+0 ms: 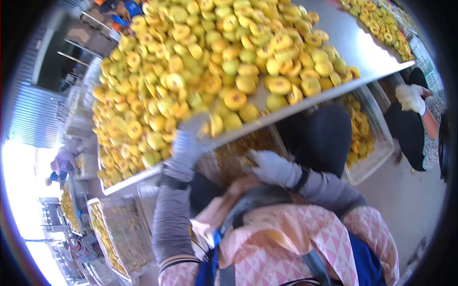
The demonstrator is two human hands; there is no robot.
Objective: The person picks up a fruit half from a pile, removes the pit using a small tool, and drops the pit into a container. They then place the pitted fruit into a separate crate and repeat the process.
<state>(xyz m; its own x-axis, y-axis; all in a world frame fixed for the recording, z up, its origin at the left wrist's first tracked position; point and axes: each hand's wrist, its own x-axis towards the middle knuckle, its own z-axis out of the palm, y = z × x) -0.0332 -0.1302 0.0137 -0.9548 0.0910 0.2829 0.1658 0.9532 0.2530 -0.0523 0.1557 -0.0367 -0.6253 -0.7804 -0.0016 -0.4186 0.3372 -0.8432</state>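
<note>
Fruit (279, 86) past counting on one metal table (336, 26), left hand (190, 133) at its edge, right hand (273, 167) below, both grips unclear

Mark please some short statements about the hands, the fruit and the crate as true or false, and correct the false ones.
1. The table carries a heap of cut yellow fruit. True.
2. The left hand and right hand both wear gloves. True.
3. The crate beside the right knee holds yellow fruit. True.
4. The left hand is inside that crate. False: it is at the table's near edge.
5. The person's forearms are bare. False: grey sleeves cover them.
6. The co-worker's visible hand is bare. False: it wears a whitish glove.
</note>
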